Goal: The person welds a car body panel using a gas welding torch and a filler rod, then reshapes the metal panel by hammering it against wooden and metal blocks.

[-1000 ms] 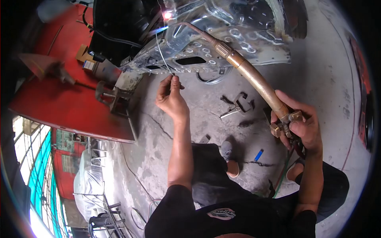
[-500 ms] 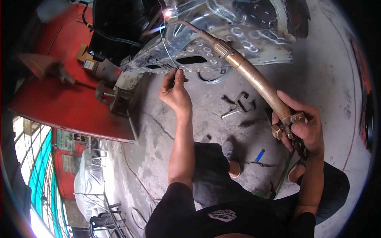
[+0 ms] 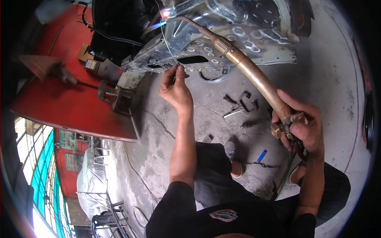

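Left hand: your left hand (image 3: 176, 90) pinches a thin wire (image 3: 166, 39) between thumb and fingers, at the near edge of the metal panel (image 3: 258, 47).
Right hand: your right hand (image 3: 308, 126) is clamped round the near end of the brass torch (image 3: 260, 77), your thumb at its fittings (image 3: 285, 130).
Hands together: your 2 hands are well apart, each gripping its own thing.
Torch: it slants from your right hand to the far left, its thin bent neck over the panel; a blue flame (image 3: 154, 26) points left from the tip.
Wire: it runs from your left fingers to the far side, passing by the flame; you cannot tell whether it touches the metal.
Glow: a bright reddish spot (image 3: 166, 14) shows just beyond the flame.
Panel: it lies at the far side, bare and shiny, with dark openings along its near part.
Floor: on the concrete floor (image 3: 158, 152) between your arms lie a locking clamp (image 3: 248, 104) and, nearer, a blue object (image 3: 262, 156); a wire coil (image 3: 214, 79) rests near the panel's edge.
Left side: a big red panel (image 3: 71, 111) bears a C-clamp (image 3: 115, 94) at its right edge.
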Action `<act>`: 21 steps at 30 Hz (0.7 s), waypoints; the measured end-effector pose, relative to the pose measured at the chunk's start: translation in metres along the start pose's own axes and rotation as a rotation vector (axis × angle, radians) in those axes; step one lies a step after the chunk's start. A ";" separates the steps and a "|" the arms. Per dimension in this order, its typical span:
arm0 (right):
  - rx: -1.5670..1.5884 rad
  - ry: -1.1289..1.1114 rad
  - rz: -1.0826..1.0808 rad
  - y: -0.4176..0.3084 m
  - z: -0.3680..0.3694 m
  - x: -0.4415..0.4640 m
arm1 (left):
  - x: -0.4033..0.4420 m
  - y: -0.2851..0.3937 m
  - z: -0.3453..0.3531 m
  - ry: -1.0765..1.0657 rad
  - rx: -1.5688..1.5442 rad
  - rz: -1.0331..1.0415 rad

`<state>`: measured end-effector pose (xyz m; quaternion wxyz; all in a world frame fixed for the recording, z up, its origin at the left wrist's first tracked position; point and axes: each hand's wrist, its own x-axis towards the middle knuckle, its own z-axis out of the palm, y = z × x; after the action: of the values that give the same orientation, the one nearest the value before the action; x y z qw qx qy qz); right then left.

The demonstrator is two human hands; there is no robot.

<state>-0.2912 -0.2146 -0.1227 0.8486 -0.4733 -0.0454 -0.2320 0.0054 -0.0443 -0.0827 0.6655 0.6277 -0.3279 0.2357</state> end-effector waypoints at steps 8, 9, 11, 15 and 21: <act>0.014 0.035 -0.025 0.003 0.004 0.003 | 0.003 -0.004 0.002 -0.009 0.033 0.045; 0.004 0.039 -0.027 0.003 0.004 0.003 | 0.003 -0.004 0.002 -0.008 0.039 0.047; -0.012 0.049 -0.023 0.004 0.006 0.004 | 0.002 -0.004 0.003 -0.006 0.045 0.052; -0.026 0.050 -0.025 0.003 0.010 0.005 | 0.003 -0.004 0.003 -0.013 0.032 0.060; -0.052 0.033 -0.032 0.005 0.014 0.008 | 0.003 0.000 0.007 0.000 0.042 0.040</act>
<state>-0.2803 -0.2035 -0.1167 0.8328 -0.4905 -0.0331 -0.2544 0.0066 -0.0516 -0.0810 0.6472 0.6349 -0.3355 0.2559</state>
